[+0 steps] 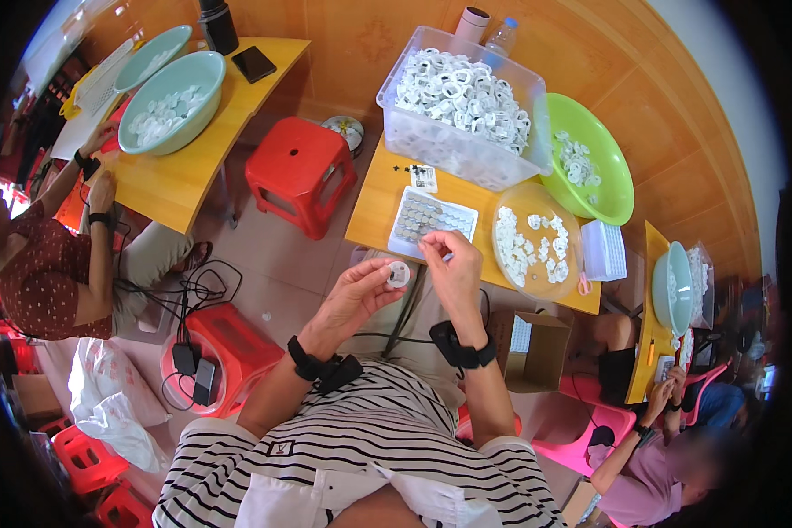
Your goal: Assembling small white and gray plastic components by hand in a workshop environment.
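Between the thumb and fingers of my left hand is a small round white plastic case, held in front of the table's near edge. A little to its right, the thumb and forefinger of my right hand are pinched together over the tray's near edge. Whatever they may hold is too small to make out. Just beyond my hands lies a white tray with rows of silver button cells. To the right of the tray, a round shallow dish carries many small white parts.
A clear bin heaped with white plastic parts stands behind the tray, beside a green basin. Pink scissors lie right of the dish. A red stool and black cables are at left. Other people sit at both sides.
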`<state>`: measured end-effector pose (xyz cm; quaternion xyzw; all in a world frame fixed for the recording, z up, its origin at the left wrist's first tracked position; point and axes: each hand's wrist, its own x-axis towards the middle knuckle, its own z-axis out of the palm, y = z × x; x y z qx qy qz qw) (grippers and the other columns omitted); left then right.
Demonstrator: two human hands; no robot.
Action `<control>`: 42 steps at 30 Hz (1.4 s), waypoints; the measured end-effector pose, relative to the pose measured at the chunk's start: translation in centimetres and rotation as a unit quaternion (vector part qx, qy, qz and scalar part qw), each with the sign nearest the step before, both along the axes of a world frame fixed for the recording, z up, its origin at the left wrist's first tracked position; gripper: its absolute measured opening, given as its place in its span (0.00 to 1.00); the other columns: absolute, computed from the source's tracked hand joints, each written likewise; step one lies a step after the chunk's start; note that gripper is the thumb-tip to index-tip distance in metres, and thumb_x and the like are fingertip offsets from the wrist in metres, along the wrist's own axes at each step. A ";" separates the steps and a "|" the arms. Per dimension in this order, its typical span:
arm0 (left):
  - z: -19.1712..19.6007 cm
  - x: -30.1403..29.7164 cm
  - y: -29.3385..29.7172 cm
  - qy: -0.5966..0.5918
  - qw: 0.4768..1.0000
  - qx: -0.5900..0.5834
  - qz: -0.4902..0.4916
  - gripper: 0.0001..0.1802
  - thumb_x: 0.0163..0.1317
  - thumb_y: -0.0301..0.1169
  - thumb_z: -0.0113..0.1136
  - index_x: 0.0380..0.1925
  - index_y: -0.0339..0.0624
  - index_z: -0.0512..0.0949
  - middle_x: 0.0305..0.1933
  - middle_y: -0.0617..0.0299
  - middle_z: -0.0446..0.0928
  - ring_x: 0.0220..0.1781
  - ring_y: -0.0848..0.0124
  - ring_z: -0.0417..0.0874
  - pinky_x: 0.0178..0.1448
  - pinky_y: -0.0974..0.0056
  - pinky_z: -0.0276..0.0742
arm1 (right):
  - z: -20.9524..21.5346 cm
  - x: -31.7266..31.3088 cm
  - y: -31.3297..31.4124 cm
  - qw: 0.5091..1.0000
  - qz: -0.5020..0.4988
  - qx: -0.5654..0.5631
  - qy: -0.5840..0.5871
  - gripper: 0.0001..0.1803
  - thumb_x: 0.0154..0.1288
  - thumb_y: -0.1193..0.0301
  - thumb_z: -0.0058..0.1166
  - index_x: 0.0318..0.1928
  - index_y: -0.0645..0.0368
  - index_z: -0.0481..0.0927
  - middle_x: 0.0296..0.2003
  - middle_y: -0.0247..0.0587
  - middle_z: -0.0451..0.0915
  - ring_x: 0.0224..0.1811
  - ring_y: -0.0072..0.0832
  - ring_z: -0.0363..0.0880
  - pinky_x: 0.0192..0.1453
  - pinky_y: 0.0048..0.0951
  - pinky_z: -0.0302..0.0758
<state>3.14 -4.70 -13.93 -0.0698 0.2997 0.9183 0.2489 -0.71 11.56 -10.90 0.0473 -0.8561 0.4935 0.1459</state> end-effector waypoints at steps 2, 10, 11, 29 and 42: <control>-0.1 -0.1 0.0 0.001 1.000 -0.002 0.007 0.12 0.65 0.30 0.49 0.47 0.38 0.73 0.45 0.56 0.77 0.43 0.72 0.80 0.48 0.69 0.79 | 1.4 1.7 -0.3 1.000 0.022 -0.007 -0.010 0.04 0.51 0.77 0.58 0.30 0.62 0.78 0.24 0.38 0.75 0.20 0.27 0.73 0.25 0.27 0.67; 0.5 -0.2 1.0 0.000 1.000 -0.002 -0.004 0.10 0.63 0.27 0.51 0.44 0.38 0.75 0.42 0.61 0.78 0.44 0.72 0.80 0.49 0.67 0.79 | 1.3 4.7 -0.5 0.980 0.042 0.129 0.148 0.09 0.49 0.80 0.58 0.33 0.60 0.77 0.28 0.38 0.75 0.30 0.34 0.75 0.29 0.32 0.72; 0.6 -0.1 1.1 0.001 1.000 -0.003 -0.005 0.10 0.63 0.27 0.51 0.44 0.38 0.75 0.42 0.61 0.78 0.44 0.72 0.80 0.49 0.67 0.79 | 1.2 4.8 -0.5 0.976 0.037 0.146 0.154 0.09 0.48 0.80 0.58 0.33 0.59 0.77 0.28 0.38 0.75 0.30 0.34 0.75 0.29 0.32 0.72; 0.9 0.5 1.1 0.030 0.993 -0.106 -0.033 0.09 0.62 0.27 0.53 0.41 0.39 0.77 0.37 0.65 0.78 0.36 0.79 0.79 0.45 0.70 0.80 | 1.4 5.2 0.1 0.980 0.091 0.144 0.101 0.06 0.48 0.81 0.55 0.30 0.61 0.77 0.24 0.40 0.72 0.24 0.36 0.73 0.28 0.31 0.70; 0.6 0.6 1.0 0.013 0.996 -0.089 -0.025 0.09 0.61 0.27 0.54 0.41 0.37 0.77 0.39 0.62 0.78 0.38 0.73 0.81 0.46 0.69 0.80 | -0.5 -1.0 2.5 1.000 0.015 0.014 -0.023 0.05 0.51 0.75 0.57 0.30 0.61 0.79 0.24 0.39 0.76 0.23 0.29 0.75 0.29 0.28 0.70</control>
